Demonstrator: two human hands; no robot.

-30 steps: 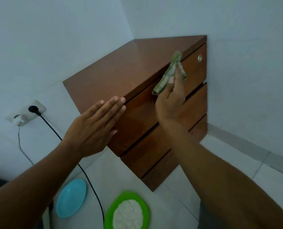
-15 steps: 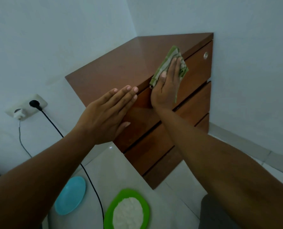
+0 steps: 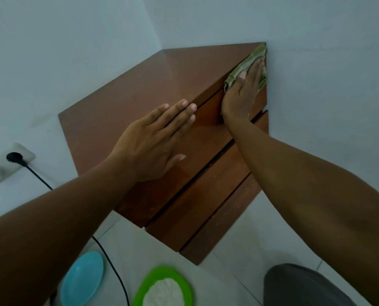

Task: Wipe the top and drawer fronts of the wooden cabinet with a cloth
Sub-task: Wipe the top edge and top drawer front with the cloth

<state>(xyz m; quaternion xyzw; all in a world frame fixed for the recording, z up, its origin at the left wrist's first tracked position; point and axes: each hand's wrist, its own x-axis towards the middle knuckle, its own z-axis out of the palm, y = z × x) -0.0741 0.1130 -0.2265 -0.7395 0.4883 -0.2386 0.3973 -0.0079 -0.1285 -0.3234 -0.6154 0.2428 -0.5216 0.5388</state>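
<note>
Right hand [image 3: 242, 90]: flat, fingers together and extended, palm pressing a crumpled green cloth [image 3: 247, 67] against the top drawer front [image 3: 208, 111] at its far end, next to the wall. The cloth is pinned under the palm rather than gripped; its free edge bunches up past the fingertips to the cabinet's upper corner. The flat press likely serves to spread contact over the panel while wiping. Forearm reaches straight out, wrist slightly bent back.

Left hand [image 3: 156, 142]: open, empty, fingers close together, laid over the front edge of the wooden cabinet [image 3: 122, 102], fingertips near the seam above the top drawer. Judged a bracing hand, steadying the body or the cabinet; actual contact cannot be confirmed.

Cabinet: brown, set in a room corner, glossy top bare, three drawer fronts stacked; the lower two [image 3: 197, 195] are not being touched.

Floor [image 3: 239, 244], pale tile: a blue plate [image 3: 82, 279], a green plate [image 3: 162, 274] holding something white, a black cable [image 3: 109, 255] running up to a wall socket [image 3: 11, 160].
</note>
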